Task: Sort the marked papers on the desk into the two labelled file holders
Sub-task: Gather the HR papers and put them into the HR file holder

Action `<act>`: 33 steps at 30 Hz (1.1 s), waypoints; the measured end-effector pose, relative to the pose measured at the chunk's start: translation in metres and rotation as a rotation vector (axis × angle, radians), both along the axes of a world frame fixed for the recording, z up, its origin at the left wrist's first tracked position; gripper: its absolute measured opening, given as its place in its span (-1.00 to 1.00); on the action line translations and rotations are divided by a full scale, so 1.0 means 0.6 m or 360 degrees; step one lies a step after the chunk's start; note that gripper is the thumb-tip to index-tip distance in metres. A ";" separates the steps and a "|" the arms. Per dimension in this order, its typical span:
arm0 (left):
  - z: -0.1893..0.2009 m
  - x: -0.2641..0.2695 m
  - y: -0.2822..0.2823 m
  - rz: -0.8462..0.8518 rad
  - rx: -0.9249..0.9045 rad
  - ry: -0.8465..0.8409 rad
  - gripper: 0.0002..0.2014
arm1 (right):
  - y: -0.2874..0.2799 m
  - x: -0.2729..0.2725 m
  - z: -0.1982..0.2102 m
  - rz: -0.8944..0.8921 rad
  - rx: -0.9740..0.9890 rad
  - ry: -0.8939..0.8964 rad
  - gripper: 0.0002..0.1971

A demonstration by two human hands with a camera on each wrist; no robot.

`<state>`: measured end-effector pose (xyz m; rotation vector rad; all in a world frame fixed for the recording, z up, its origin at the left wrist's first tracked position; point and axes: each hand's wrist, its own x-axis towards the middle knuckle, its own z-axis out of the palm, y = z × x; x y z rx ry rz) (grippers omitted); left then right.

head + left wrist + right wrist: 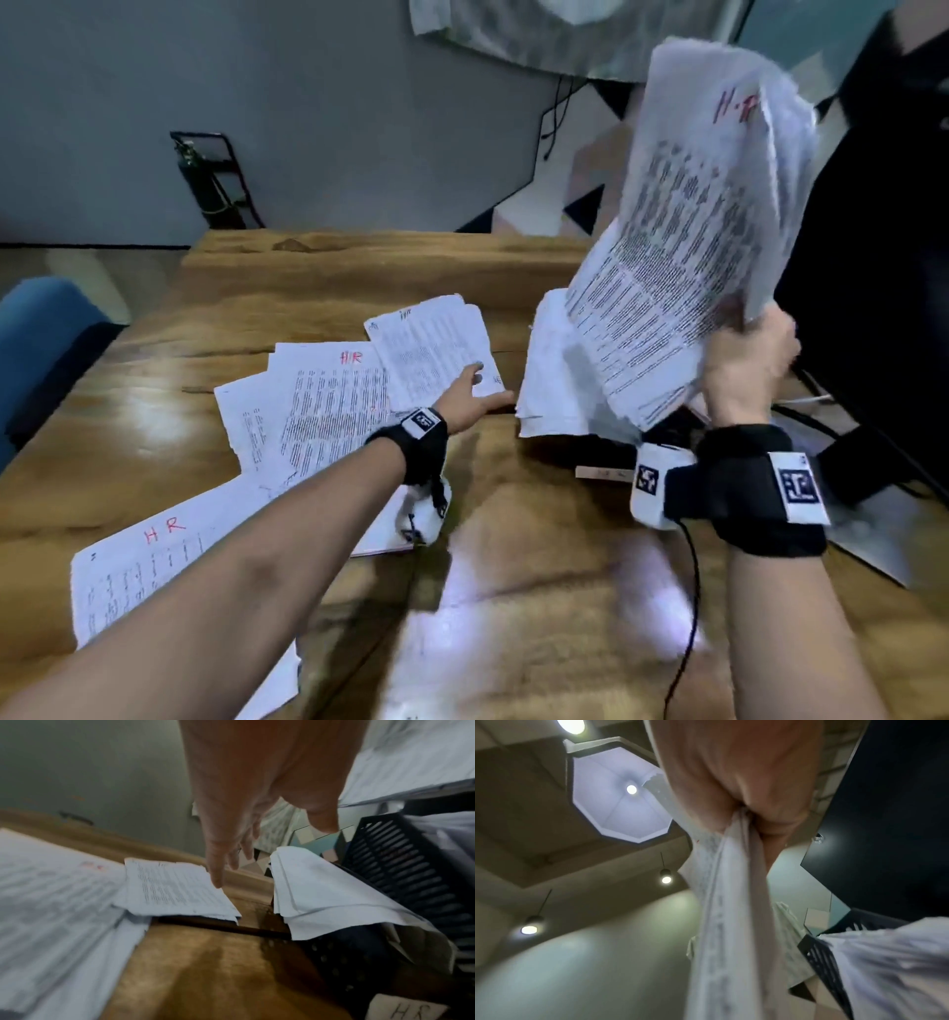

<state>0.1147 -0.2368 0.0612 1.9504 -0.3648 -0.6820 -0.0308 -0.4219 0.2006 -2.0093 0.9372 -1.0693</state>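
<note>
- A sheaf of printed papers marked "H.R" in red stood raised on the right side of the desk, tilted, its lower edge above the white sheets that draped over a black slotted file holder.
- The right hand gripped that sheaf at its lower right corner, fingers and thumb curled round the paper; the right wrist view showed the sheets pinched in the fist.
- A card label reading "HR" sat at the near foot of the holder.
- The left hand reached forward with straight, relaxed fingers, its fingertips resting on a small stack of printed pages near the desk's middle.
- More loose pages, 2 of them marked "HR" in red, lay fanned over the wooden desk to the left, one under the left forearm.
- A black monitor stood at the far right, a blue chair at the left edge.
</note>
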 end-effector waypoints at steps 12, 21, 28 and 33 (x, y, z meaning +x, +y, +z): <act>-0.062 -0.021 -0.141 0.0265 -0.0497 0.0714 -0.56 | -0.038 0.015 -0.058 -0.0030 -0.0294 -0.0090 -0.40; 0.050 -0.001 -0.126 0.0335 -0.0728 0.0216 -0.71 | -0.002 0.067 -0.134 0.0355 -0.0044 0.0177 -0.39; 0.026 -0.012 -0.135 0.0290 -0.0528 0.0281 -0.72 | -0.005 0.045 -0.244 0.0667 0.0487 0.1074 -0.25; 0.038 -0.037 -0.122 0.0187 -0.0375 0.0274 -0.53 | 0.021 0.016 -0.241 0.0288 0.0245 0.0682 -0.43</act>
